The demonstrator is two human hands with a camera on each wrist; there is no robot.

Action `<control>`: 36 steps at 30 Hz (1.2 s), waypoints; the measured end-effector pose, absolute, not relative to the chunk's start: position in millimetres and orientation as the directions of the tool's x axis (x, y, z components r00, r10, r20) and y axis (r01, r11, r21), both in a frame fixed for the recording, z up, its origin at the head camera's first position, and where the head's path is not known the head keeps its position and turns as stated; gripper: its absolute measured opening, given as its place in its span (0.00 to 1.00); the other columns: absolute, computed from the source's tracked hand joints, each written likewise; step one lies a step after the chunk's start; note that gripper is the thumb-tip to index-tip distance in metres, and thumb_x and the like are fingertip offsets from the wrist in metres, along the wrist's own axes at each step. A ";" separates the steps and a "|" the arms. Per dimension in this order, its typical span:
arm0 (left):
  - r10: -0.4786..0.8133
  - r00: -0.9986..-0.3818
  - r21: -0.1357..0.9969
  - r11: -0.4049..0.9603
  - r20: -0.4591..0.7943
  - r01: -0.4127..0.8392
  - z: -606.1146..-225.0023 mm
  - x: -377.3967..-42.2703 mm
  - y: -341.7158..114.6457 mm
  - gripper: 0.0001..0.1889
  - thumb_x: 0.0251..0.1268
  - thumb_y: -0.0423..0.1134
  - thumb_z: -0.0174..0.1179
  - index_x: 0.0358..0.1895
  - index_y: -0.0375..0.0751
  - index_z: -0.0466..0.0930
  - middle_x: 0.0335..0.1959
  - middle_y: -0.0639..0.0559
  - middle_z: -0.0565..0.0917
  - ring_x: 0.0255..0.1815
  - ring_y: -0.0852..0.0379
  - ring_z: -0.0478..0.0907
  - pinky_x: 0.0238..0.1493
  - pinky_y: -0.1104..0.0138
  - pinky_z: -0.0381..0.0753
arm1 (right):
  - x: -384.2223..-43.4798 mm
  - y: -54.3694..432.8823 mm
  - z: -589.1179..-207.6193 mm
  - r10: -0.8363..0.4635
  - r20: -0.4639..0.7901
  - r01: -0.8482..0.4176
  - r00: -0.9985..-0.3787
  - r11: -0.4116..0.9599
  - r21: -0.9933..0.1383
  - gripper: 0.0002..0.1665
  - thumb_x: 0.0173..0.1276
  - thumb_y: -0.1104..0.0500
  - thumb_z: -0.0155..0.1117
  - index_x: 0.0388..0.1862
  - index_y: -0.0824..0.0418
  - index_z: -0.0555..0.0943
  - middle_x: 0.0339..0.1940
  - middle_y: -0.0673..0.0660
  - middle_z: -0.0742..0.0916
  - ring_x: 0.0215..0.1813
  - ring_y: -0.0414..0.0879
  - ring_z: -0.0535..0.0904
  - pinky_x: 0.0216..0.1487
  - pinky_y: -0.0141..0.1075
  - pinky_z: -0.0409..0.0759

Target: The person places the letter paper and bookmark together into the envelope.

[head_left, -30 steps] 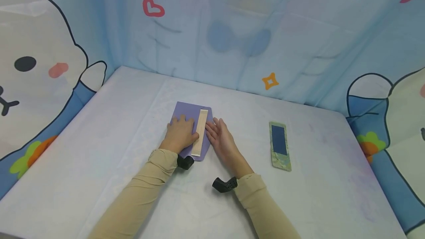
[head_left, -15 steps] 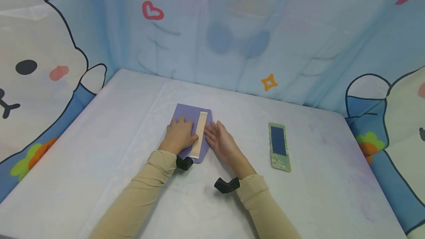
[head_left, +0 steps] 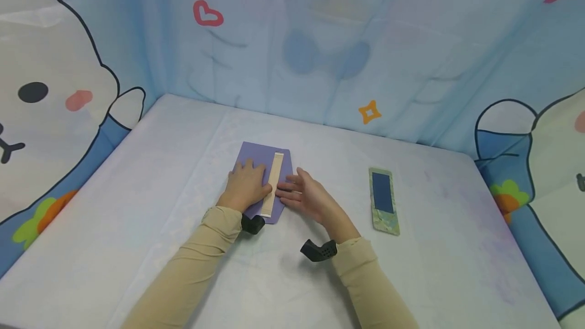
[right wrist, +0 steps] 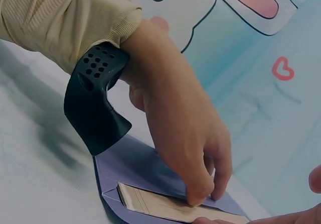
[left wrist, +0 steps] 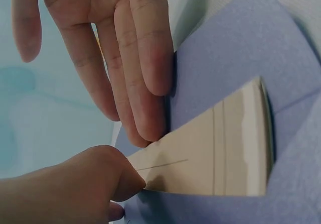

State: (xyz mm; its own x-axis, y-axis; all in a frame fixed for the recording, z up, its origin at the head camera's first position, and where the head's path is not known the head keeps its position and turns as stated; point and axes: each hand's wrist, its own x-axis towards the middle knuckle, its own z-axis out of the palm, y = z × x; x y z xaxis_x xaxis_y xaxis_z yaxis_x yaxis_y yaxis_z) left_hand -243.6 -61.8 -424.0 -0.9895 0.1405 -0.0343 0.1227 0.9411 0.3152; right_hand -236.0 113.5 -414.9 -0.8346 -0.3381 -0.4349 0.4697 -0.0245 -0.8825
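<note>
A purple envelope (head_left: pixel 258 152) lies on the table, its tapered flap spread to the right. Along the flap's inner edge shows a narrow band of beige paper (head_left: pixel 275 166), layered at its end in the left wrist view. My left hand (head_left: pixel 244 185) rests spread on the envelope, thumb at the paper's left edge. From the right comes my right hand (head_left: pixel 312 198), fingers extended and palm turned toward the paper; in the left wrist view its fingertips (left wrist: pixel 150 126) are right at the paper's far edge. It grips nothing.
To the right on the white tablecloth (head_left: pixel 439 248) lies a green patterned card (head_left: pixel 386 222) with a dark blue panel. A blue cartoon curtain (head_left: pixel 256 65) stands behind and at both sides. Black wrist cameras (head_left: pixel 318 251) stick out under both sleeves.
My right hand has turned, its fingers swinging from pointing up along the paper to pointing left across the flap, while its wrist shifted slightly right. The left hand stays on the envelope.
</note>
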 end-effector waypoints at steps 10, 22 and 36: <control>0.132 -0.991 0.319 0.941 -0.029 0.116 -424.2 -244.2 -65.0 0.29 0.59 0.50 0.57 0.62 0.40 0.71 0.64 0.35 0.69 0.65 0.33 0.64 0.58 0.41 0.68 | -236.7 108.4 -413.7 -0.382 -0.427 0.467 -0.820 -0.014 -0.884 0.38 0.76 0.41 0.33 0.74 0.66 0.54 0.69 0.65 0.70 0.67 0.57 0.71 0.66 0.43 0.70; 0.139 -0.990 0.310 0.943 -0.026 0.124 -423.7 -243.5 -63.0 0.29 0.60 0.49 0.57 0.63 0.41 0.71 0.63 0.35 0.70 0.65 0.33 0.65 0.57 0.41 0.69 | -243.4 101.7 -432.2 -0.354 -0.279 0.379 -0.893 -0.254 -0.890 0.40 0.77 0.40 0.29 0.77 0.62 0.42 0.76 0.64 0.58 0.77 0.52 0.54 0.75 0.41 0.54; 0.151 -0.988 0.300 0.945 -0.039 0.133 -422.7 -244.0 -62.0 0.29 0.60 0.50 0.56 0.63 0.41 0.70 0.62 0.36 0.70 0.63 0.34 0.66 0.57 0.41 0.70 | -243.6 98.4 -442.0 -0.401 -0.211 0.355 -0.891 -0.327 -0.876 0.43 0.76 0.37 0.27 0.77 0.63 0.40 0.77 0.64 0.55 0.78 0.52 0.51 0.76 0.41 0.50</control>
